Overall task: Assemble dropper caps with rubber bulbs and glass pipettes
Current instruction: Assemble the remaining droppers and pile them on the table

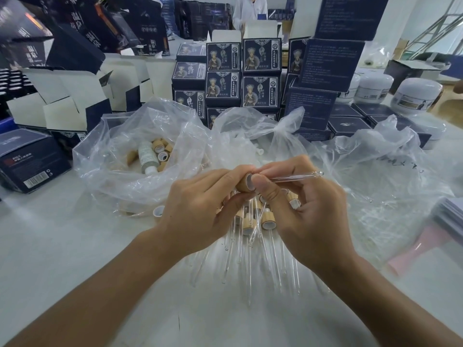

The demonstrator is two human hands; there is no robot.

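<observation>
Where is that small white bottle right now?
In the head view the white bottle lies left of centre inside the open plastic bag, among loose wooden caps, behind and left of the left hand.

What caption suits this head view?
Left hand holds a wooden cap; right hand feeds in a glass pipette.

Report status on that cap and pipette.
Left hand grips wooden cap. Right hand pinches glass pipette at cap's mouth. Nothing in the way.

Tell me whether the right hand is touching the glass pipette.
Touching. The head view shows the right hand pinching the glass pipette between thumb and fingers, at the bamboo cap held by the left hand.
</observation>
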